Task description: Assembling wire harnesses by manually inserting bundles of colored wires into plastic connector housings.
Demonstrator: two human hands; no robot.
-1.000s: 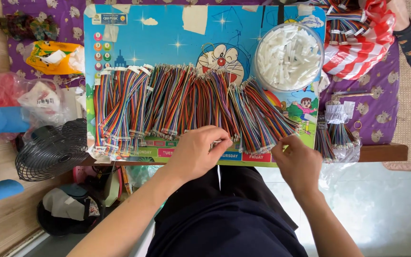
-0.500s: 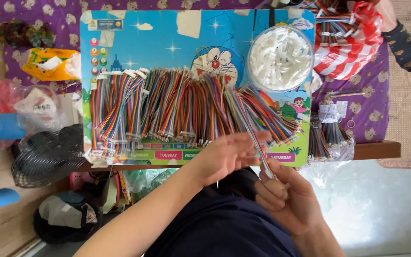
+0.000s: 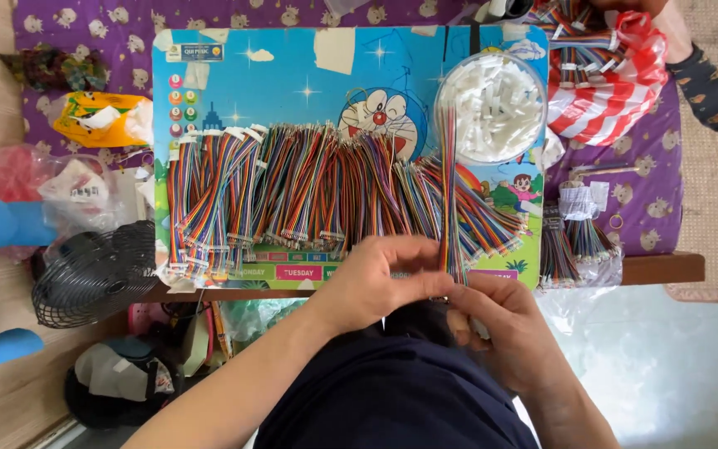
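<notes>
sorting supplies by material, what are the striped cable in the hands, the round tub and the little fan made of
Striped cable: plastic-coated wires, smooth, many-coloured strands. Round tub: clear plastic, white pieces show through. Fan: black wire grille, metal or plastic unclear.

Lower end of ribbon cable [image 3: 449,199] hidden between left hand [image 3: 380,283] and right hand [image 3: 504,333]; striped bag [image 3: 617,75] cut off by top edge.

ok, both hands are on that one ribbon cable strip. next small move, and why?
Probably press a white connector onto the strip's near end: both the left hand and right hand pinch the rainbow cable strip there, and the bowl of white connectors sits just ahead.
</notes>
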